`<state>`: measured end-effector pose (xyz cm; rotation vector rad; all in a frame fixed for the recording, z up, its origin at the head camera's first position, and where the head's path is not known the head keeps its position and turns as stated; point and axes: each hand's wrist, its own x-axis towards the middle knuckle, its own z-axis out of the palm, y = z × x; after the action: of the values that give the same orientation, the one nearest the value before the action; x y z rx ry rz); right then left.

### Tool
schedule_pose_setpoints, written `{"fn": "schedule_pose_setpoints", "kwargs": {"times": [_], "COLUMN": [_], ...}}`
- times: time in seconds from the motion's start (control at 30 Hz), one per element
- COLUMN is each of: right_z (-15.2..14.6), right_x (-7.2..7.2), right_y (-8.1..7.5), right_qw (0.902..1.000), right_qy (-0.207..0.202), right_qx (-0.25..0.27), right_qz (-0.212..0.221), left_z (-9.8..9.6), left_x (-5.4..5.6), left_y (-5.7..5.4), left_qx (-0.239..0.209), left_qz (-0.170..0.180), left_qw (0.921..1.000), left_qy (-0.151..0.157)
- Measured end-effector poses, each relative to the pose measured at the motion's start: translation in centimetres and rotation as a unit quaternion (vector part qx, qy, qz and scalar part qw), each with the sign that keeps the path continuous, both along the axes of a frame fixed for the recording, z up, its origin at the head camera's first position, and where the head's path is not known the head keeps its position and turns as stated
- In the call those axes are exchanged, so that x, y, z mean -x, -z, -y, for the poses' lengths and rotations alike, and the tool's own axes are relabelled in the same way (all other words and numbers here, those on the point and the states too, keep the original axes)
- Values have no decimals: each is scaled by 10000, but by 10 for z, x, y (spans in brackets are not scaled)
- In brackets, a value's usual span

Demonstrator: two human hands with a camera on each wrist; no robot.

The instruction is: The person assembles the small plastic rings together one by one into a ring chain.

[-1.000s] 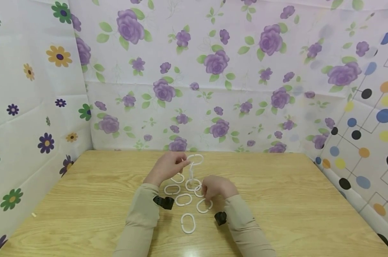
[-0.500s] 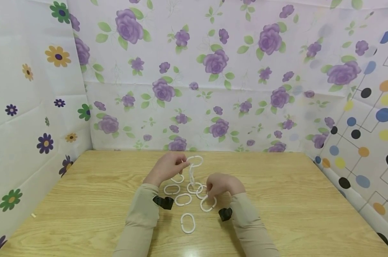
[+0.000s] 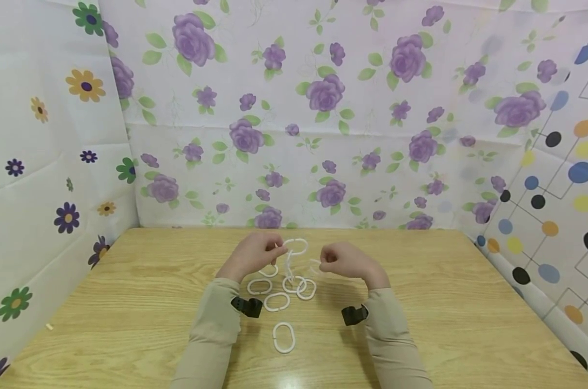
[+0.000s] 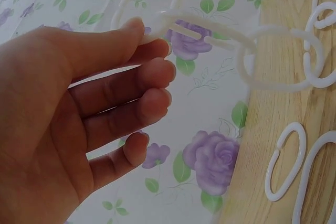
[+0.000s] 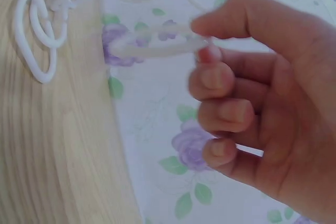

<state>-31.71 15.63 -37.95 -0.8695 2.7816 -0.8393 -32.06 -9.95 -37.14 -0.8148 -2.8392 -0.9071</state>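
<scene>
My left hand (image 3: pixel 254 254) pinches the end of a white oval plastic link (image 3: pixel 295 239) between thumb and index finger, above the back of the table. From it hangs a short chain: a second link (image 3: pixel 288 265) runs down to a third (image 4: pixel 283 29), which is joined to a further link (image 3: pixel 306 299) lying on the wood. To the right, my right hand (image 3: pixel 348 262) holds up a single link (image 5: pixel 157 52), blurred, by one end between thumb and index finger. Its other fingers are curled in the right wrist view.
Several loose white links lie on the wooden table (image 3: pixel 445 302), among them one link (image 3: pixel 276 310) in the middle and one (image 3: pixel 284 352) nearer the front. Flowered cloth (image 3: pixel 372 205) rises behind the table's back edge, with patterned cloth on both sides.
My right hand has picked up a loose link from beside the chain and moved it up and to the right. The left hand stays nearly still, holding the chain's top link.
</scene>
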Motion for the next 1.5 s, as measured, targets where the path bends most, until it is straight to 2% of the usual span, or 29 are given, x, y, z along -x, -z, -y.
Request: {"fn": "schedule_pose_setpoints", "kwargs": {"times": [0.13,0.27,0.5,0.97,1.23,1.5], "right_z": [-2,-1,1,3,3,3], "right_x": [0,-1,-2,-2,-4,-5], "right_y": [-2,-5,-8,-7,-9,-9], "right_qw": [9970,9924,9896,9897,9896,9905], "right_qy": [582,764,762,681,510,428], "right_qx": [422,842,1042,1175,1278,1250], "right_qz": [-292,-475,-640,-444,-410,-378], "left_z": [-1,-2,-4,-5,-4,-4], "left_x": [-1,-1,-1,1,0,2], "left_y": [-1,0,2,4,4,5], "left_qx": [15,15,83,182,191,265], "left_qz": [116,212,337,320,402,277], "left_qw": [9999,9997,9993,9986,9984,9976], "left_qy": [79,106,165,391,359,573]}}
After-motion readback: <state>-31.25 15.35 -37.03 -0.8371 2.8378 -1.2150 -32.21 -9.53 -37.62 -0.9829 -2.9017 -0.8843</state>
